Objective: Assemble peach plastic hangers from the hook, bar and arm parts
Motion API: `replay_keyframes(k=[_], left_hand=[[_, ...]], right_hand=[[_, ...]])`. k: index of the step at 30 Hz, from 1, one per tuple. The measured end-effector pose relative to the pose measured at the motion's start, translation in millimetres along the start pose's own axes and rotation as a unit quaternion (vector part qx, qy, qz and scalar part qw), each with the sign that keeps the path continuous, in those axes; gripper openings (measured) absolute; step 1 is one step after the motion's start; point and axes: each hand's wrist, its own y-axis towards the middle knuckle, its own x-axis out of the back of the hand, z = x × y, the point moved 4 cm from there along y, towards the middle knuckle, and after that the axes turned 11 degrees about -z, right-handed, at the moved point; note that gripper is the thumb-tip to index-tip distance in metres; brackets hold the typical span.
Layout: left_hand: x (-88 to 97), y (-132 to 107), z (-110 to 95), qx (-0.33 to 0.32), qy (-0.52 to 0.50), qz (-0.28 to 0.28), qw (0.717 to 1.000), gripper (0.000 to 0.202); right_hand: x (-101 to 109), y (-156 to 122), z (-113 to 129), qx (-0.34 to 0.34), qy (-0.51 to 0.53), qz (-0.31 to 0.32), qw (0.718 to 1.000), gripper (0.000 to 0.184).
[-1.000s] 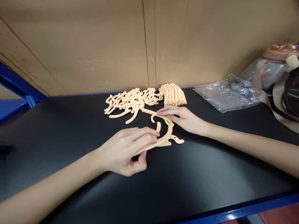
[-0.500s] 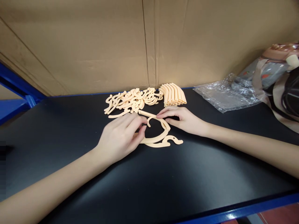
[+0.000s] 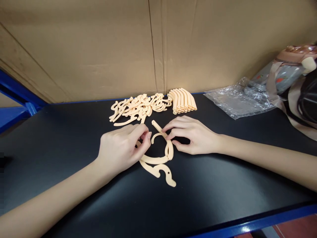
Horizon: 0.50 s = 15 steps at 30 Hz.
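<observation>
Two peach plastic pieces lie on the black table top [image 3: 223, 191] between my hands. A curved arc piece [image 3: 158, 158] is pinched at its left end by my left hand [image 3: 121, 150], and my right hand [image 3: 193, 135] grips its right end by the straight stem. Under it, touching the arc, lies a flat hooked piece with a small hole [image 3: 160, 171]. Behind my hands sits a loose pile of hooked pieces [image 3: 135, 107] and a neat stack of curved strips [image 3: 182, 100].
A cardboard wall [image 3: 153, 46] closes off the back. A crumpled clear plastic bag [image 3: 240, 99] and a grey and pink bag [image 3: 289, 72] lie at the right. Blue shelf frame [image 3: 15, 99] runs along the left, and a blue edge borders the front.
Both hands drew the arc piece nearer to me and turned it. The flat hooked piece swung from pointing right to pointing down and right. My left hand shifted its pinch to the arc's left end.
</observation>
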Motion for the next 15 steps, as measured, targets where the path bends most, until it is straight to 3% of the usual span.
replay_keyframes(k=[5,9,15], left_hand=[[-1.2,0,1,0.008,-0.037,0.007,0.999,0.017],[-0.4,1,1,0.020,-0.050,0.018,0.998,0.019],[-2.7,-1,2,0.035,0.028,0.030,0.999,0.014]], right_hand=[[-1,0,7,0.069,-0.030,0.014,0.997,0.010],[-1,-2,14,0.136,-0.079,0.014,0.988,0.019],[-1,-3,17,0.158,-0.111,0.002,0.981,0.023]])
